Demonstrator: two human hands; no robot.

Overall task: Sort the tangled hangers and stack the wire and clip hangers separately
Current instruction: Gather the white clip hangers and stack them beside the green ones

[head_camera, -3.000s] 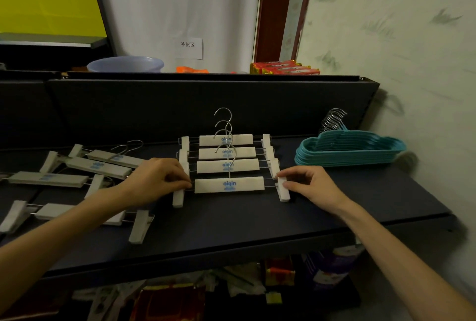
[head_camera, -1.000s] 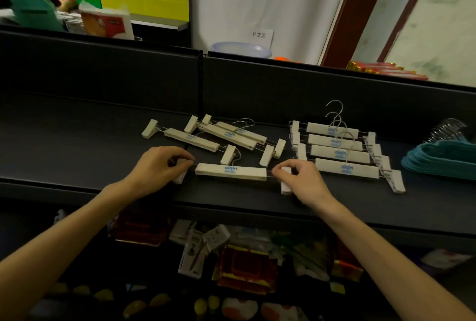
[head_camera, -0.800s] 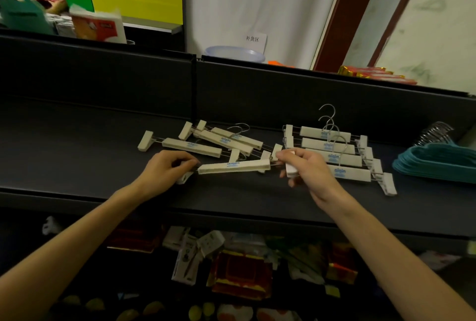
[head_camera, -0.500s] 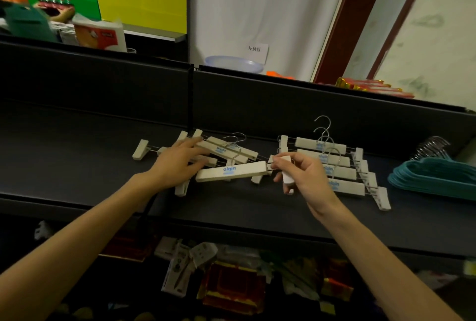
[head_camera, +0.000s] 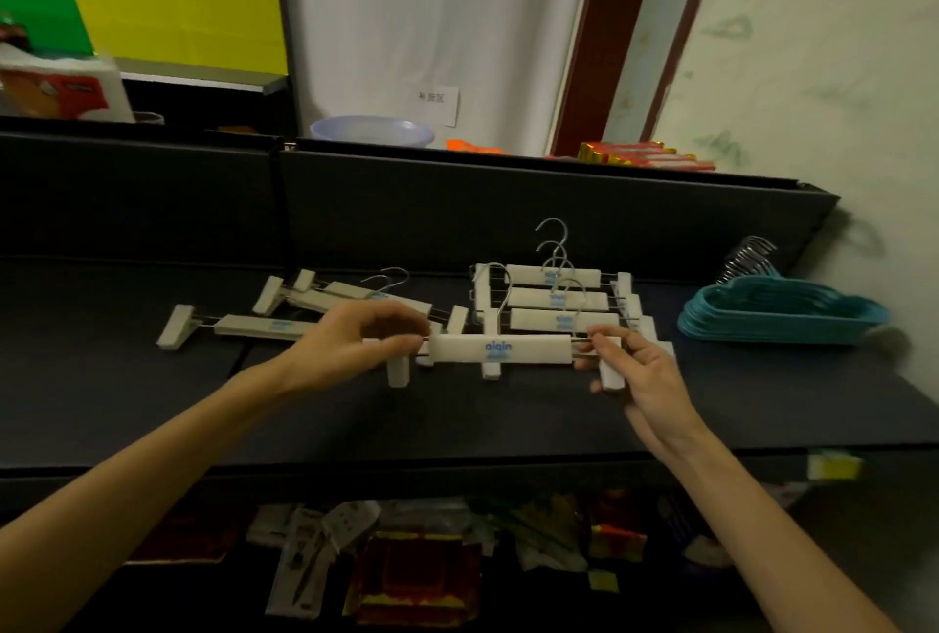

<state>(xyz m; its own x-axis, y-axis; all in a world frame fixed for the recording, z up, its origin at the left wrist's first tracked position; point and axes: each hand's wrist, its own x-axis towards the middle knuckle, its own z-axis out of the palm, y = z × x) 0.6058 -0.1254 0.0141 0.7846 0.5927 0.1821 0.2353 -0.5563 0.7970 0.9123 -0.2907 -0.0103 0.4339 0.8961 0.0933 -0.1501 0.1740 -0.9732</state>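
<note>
Both hands hold one white clip hanger (head_camera: 503,349) level above the counter (head_camera: 762,393): the left hand (head_camera: 355,345) pinches its rod at one end, the right hand (head_camera: 632,368) pinches the clip at the other. Just beyond the right grip lies the neat row of clip hangers (head_camera: 556,300) already sorted. Farther out on that side sits the finished stack of teal hangers (head_camera: 782,315). Beyond the left grip, a few loose clip hangers (head_camera: 305,312) lie crossed, apparently still to be sorted. The task looks well past halfway.
</note>
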